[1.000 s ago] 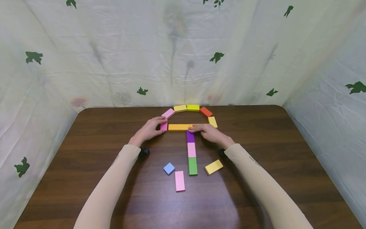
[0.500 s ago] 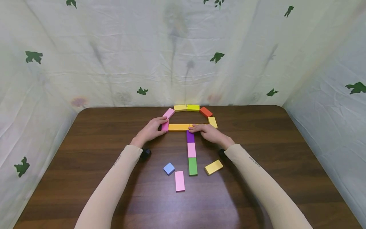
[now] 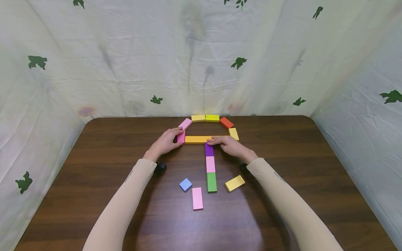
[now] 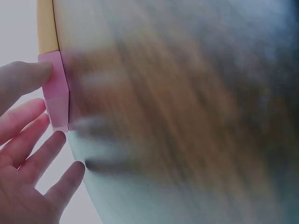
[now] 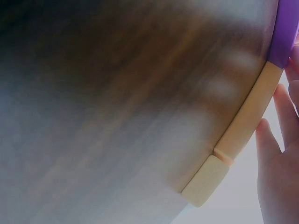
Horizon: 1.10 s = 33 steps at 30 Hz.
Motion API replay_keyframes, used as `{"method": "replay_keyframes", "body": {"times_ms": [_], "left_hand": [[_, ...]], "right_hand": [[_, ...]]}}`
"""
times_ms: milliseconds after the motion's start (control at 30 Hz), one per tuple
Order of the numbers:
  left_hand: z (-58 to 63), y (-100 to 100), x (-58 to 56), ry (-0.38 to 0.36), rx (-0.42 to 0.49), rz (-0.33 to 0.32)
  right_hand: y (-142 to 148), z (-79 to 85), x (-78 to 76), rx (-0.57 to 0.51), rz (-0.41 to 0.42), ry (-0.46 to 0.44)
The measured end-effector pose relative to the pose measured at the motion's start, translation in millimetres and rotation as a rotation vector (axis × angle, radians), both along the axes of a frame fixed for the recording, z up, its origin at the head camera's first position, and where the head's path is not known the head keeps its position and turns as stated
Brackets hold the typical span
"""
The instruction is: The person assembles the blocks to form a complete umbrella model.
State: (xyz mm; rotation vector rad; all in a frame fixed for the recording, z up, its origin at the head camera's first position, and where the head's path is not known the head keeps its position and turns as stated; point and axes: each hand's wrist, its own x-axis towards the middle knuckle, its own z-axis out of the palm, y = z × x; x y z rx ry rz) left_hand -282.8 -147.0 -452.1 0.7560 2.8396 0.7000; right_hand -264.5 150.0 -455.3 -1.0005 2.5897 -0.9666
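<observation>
My left hand pinches a deep pink wooden block between thumb and fingers, at the left end of an orange block. In the left wrist view that pink block meets the orange one end to end. My right hand rests with fairly straight fingers over the middle of the orange row, hiding much of the second orange block. Below the row a purple block, a pale pink block and a green block form a line toward me.
Behind the row arch a light pink block, a pale yellow, a bright yellow, a red and a cream block. Loose on the table lie blue, pink and yellow blocks.
My left hand has slid the deep pink block slightly right, against the orange block's end; the light pink block shifted slightly too. My right hand has stayed in place.
</observation>
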Motion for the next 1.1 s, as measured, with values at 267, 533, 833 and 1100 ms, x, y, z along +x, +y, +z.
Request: {"method": "replay_keyframes", "body": {"times_ms": [267, 533, 833, 1100], "left_hand": [[2.7, 1.7, 4.6, -0.033, -0.004, 0.046], [2.0, 0.9, 6.2, -0.007, -0.001, 0.081], [0.9, 0.7, 5.2, -0.003, 0.007, 0.092], [1.3, 2.2, 5.3, -0.005, 0.011, 0.085]], "right_hand": [[0.5, -0.4, 0.2, -0.003, -0.003, -0.006], [0.7, 1.7, 1.4, -0.03, 0.0, -0.01], [0.8, 1.5, 0.9, -0.034, -0.006, -0.016], [1.3, 1.1, 1.5, -0.036, -0.007, -0.025]]}}
